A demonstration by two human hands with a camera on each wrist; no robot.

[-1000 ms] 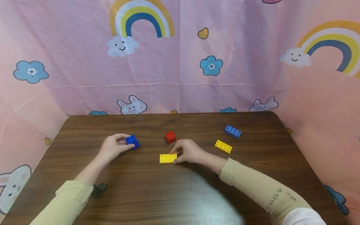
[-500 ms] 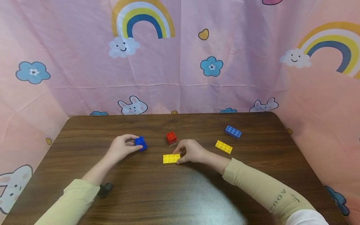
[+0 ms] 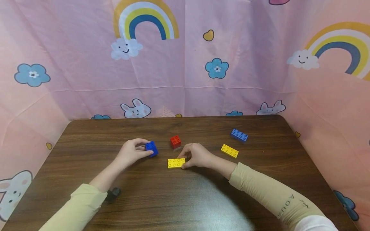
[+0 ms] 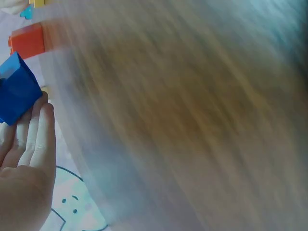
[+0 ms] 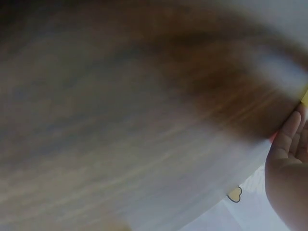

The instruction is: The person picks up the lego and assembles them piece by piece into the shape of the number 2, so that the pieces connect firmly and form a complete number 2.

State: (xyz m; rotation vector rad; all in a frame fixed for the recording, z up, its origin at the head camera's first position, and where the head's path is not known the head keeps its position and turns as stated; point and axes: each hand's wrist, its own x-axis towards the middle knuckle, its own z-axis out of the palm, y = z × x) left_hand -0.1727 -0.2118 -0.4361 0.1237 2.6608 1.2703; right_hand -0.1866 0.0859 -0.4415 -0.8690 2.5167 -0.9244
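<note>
Between the thumb and fingers of my left hand point(image 3: 131, 153) is a dark blue toy brick point(image 3: 151, 149); the left wrist view also shows this blue brick point(image 4: 18, 89) at the fingertips. My right hand point(image 3: 196, 155) pinches the right end of a long yellow brick point(image 3: 174, 163), studs up. Only a corner of that yellow brick point(image 5: 305, 98) enters the right wrist view. A square red brick point(image 3: 175, 141) stands on the table just behind the yellow one, close to my right fingertips. The blue brick is a short way left of both.
On the table's right side lie a second yellow brick point(image 3: 229, 150) and a lighter blue long brick point(image 3: 239, 135) behind it. The brown wood-grain table point(image 3: 162, 199) ends at a pink patterned cloth point(image 3: 185, 73) hanging behind and at the sides.
My left hand has moved right with the blue brick, closer to the red and yellow bricks. My right hand shifted slightly right with the yellow brick, then stayed put.
</note>
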